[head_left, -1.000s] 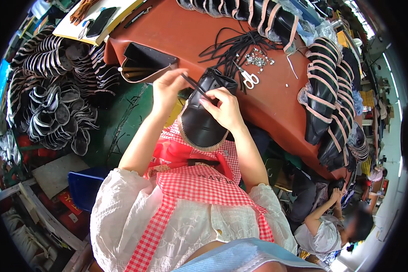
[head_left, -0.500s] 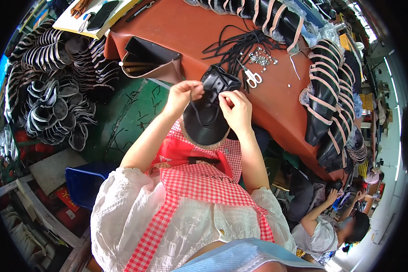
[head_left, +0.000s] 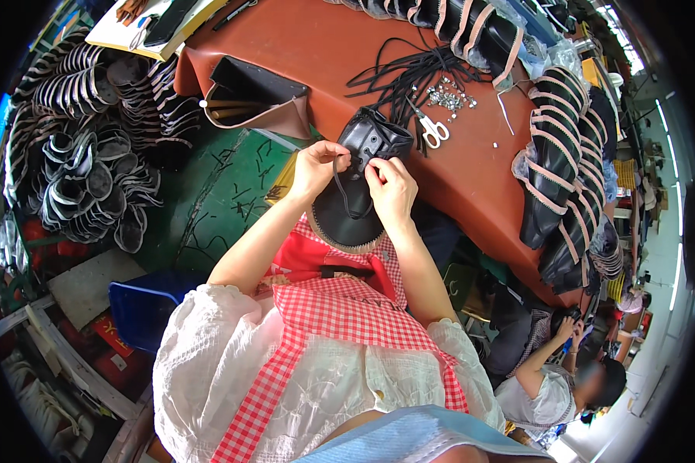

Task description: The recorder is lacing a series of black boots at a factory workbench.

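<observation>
One black leather shoe upper (head_left: pixel 355 231), at the table's near edge before the worker's checked apron (head_left: pixel 340 305), between both hands. One left hand (head_left: pixel 317 169), fingertips pinching a dark lace (head_left: pixel 337 179) that loops down over the upper. One right hand (head_left: pixel 392 187), thumb and fingers together at the eyelet flap; from here I cannot tell what they grip. On the red-brown table (head_left: pixel 471 193): white-handled scissors (head_left: pixel 434 136), black laces (head_left: pixel 417 69), small silvery pieces (head_left: pixel 450 96).

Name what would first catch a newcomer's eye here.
Likely the central black shoe, with the right hand on it and the left hand pinching a lace. Next, the rows of black shoes along the right side of the brown table, and the heap of pale-edged pieces at far left.
</observation>
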Available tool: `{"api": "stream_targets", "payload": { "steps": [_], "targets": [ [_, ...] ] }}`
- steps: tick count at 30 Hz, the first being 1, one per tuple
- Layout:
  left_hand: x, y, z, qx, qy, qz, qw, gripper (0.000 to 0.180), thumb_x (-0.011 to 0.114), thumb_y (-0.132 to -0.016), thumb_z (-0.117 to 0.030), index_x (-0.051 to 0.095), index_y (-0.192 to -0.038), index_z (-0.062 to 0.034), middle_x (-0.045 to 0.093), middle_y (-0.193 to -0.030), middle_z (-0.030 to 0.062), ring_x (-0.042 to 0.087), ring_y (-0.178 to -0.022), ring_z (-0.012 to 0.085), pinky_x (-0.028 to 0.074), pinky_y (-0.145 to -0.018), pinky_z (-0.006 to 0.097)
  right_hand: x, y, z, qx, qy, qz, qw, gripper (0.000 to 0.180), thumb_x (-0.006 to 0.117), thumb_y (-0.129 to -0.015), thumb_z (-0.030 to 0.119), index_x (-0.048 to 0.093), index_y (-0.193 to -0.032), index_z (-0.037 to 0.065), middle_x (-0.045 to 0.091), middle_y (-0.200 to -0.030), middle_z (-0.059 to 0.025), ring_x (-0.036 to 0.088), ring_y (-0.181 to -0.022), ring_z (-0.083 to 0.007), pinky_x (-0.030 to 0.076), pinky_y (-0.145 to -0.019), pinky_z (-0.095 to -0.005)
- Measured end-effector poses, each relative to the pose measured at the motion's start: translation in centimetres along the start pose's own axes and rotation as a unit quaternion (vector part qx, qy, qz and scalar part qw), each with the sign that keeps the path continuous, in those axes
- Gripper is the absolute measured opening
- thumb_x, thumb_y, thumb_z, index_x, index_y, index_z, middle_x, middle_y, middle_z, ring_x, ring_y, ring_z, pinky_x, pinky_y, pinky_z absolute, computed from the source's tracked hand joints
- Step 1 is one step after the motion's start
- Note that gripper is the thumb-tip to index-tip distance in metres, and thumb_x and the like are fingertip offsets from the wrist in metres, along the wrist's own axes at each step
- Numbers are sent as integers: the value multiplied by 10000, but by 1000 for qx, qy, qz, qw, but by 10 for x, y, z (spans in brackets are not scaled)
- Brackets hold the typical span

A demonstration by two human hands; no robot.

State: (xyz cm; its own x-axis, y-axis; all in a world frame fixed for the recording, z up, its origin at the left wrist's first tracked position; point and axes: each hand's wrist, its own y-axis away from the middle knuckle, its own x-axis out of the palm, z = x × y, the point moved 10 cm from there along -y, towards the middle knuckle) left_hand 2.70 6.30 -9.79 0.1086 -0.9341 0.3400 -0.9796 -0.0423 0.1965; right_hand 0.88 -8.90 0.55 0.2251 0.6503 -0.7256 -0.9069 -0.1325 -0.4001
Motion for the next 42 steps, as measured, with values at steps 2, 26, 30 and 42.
{"api": "stream_targets", "payload": {
  "steps": [2,26,30,42],
  "targets": [
    [2,1,0,13,-12,5,1000,137,714,-763,-40,653,-879,1,668,-804,45,614,-733,86,503,-696,220,0,1,2,-8,-1,-6,1000,93,692,-755,120,649,-829,87,549,-696,-55,579,-586,-239,455,-517,-344],
    [-2,4,8,-19,21,-18,999,183,686,-818,-83,660,-978,4,658,-828,33,609,-738,78,505,-699,198,7,-1,21,-91,34,8,995,119,667,-761,68,652,-873,28,540,-707,-87,576,-644,-265,467,-565,-359],
    [-2,4,7,-3,8,-19,1000,168,687,-813,-64,659,-960,13,663,-832,40,610,-735,83,504,-701,201,7,-1,20,-87,28,6,996,121,667,-763,69,651,-875,27,542,-710,-88,575,-649,-267,467,-575,-358],
    [8,3,-2,76,15,3,997,113,710,-758,-17,645,-851,-7,652,-790,18,588,-712,66,477,-670,200,7,-4,18,-78,-26,-15,997,99,666,-741,21,637,-836,22,533,-674,-88,564,-610,-269,449,-557,-353]
  ]
}}
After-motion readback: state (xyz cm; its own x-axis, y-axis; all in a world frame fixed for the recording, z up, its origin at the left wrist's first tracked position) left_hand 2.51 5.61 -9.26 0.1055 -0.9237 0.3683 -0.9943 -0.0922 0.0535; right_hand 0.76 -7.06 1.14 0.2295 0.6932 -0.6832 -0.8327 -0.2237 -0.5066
